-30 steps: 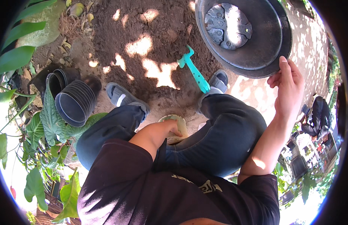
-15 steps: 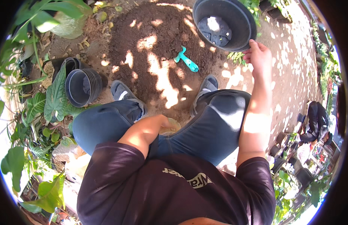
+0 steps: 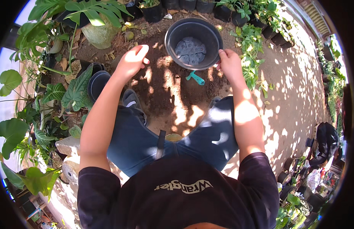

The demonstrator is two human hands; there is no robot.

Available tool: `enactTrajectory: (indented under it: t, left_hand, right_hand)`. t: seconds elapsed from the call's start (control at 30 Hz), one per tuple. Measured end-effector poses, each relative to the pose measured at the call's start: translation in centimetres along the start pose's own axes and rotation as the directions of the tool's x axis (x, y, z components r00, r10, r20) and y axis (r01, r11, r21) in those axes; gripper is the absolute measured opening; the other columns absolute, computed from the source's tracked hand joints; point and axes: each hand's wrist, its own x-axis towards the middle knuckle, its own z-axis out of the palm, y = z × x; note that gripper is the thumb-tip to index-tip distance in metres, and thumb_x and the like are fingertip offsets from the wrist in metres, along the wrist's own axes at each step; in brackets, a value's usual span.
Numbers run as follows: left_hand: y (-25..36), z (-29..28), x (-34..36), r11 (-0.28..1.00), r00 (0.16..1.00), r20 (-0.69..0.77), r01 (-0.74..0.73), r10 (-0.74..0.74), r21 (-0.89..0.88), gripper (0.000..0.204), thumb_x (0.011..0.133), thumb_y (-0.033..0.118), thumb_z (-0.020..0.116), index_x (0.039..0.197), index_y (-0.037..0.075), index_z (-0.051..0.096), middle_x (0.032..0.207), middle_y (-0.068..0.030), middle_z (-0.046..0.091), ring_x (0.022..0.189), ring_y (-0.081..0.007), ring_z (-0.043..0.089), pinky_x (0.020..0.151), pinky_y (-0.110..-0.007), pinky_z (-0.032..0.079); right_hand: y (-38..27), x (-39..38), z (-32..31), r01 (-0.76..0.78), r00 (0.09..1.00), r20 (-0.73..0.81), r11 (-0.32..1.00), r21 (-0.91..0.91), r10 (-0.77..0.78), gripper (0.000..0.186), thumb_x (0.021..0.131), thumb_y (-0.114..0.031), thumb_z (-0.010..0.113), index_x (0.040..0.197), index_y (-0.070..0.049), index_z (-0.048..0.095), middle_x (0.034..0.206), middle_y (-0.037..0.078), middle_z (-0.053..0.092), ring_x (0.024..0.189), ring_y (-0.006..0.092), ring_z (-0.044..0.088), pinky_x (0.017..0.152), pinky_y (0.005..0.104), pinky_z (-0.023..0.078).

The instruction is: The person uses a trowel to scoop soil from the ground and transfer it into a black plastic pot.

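My right hand (image 3: 229, 63) grips the rim of a round black plastic pot (image 3: 171, 42), held over dark soil (image 3: 161, 95). Inside its base is a ribbed pattern with small openings. My left hand (image 3: 135, 61) is raised just left of the pot, apart from it, fingers loosely curled and apart with nothing visible in them. A turquoise hand tool (image 3: 196, 79) lies on the soil just below the pot. Between my thighs, a pale round object (image 3: 173, 137) is mostly hidden.
Nested black pots (image 3: 96, 87) stand at left among broad-leaved plants (image 3: 76, 97). A mossy stone-like lump (image 3: 98, 34) and potted plants (image 3: 150, 13) line the back. The sun-dappled path (image 3: 287, 107) runs along the right, with a dark heap I cannot make out (image 3: 323, 143).
My left hand has come up from between my thighs to beside the pot. My right hand and the pot have shifted left toward the middle, and the view has tilted.
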Motion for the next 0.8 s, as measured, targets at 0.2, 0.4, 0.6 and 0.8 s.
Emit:
enactTrajectory:
  t: [0.2,0.4,0.6,0.8]
  left_hand:
    - [-1.1,-0.7,-1.6,0.952,0.985,0.166,0.09,-0.042,-0.294,0.043,0.091,0.039,0.045,0.12,0.009,0.049,0.072,0.0025,0.054,0.059,-0.0045,0.048,0.054,-0.019,0.039]
    - [-1.0,-2.9,-0.4,0.986,0.99,0.124,-0.043,0.063,-0.159,0.028,0.087,0.016,0.048,0.11,0.001,0.051,0.07,-0.0018,0.054,0.055,-0.0076,0.048,0.05,-0.023,0.041]
    - [-1.2,-4.5,-0.4,0.987,0.989,-0.138,-0.081,0.061,-0.14,0.026,0.084,0.013,0.045,0.102,-0.002,0.054,0.067,-0.0051,0.056,0.054,-0.0102,0.053,0.05,-0.024,0.044]
    - [-2.3,-5.2,-0.8,0.996,0.937,-0.347,0.006,-0.036,-0.088,0.022,0.086,0.016,0.045,0.099,0.002,0.055,0.071,-0.0026,0.057,0.053,-0.0075,0.049,0.049,-0.022,0.04]
  right_hand:
    - [-1.3,-3.5,3.1,-0.084,0.979,0.197,0.977,0.197,0.044,0.026,0.089,-0.021,0.048,0.081,0.002,0.056,0.056,0.006,0.055,0.047,0.0133,0.055,0.047,0.0279,0.042]
    - [-4.9,-3.7,4.0,-0.091,0.959,0.282,0.98,0.177,0.038,0.027,0.091,-0.024,0.048,0.085,0.001,0.056,0.062,0.003,0.056,0.052,0.0094,0.053,0.049,0.0231,0.042]
    - [-4.7,0.9,4.0,-0.199,0.906,0.419,0.931,0.306,0.056,0.038,0.093,-0.035,0.044,0.101,0.001,0.054,0.074,0.006,0.059,0.054,0.0111,0.055,0.049,0.0224,0.043]
    - [6.0,3.2,4.9,-0.046,0.952,0.276,0.949,-0.311,0.136,0.042,0.089,-0.04,0.047,0.085,-0.001,0.062,0.076,0.011,0.063,0.065,0.0189,0.061,0.062,0.0322,0.049]
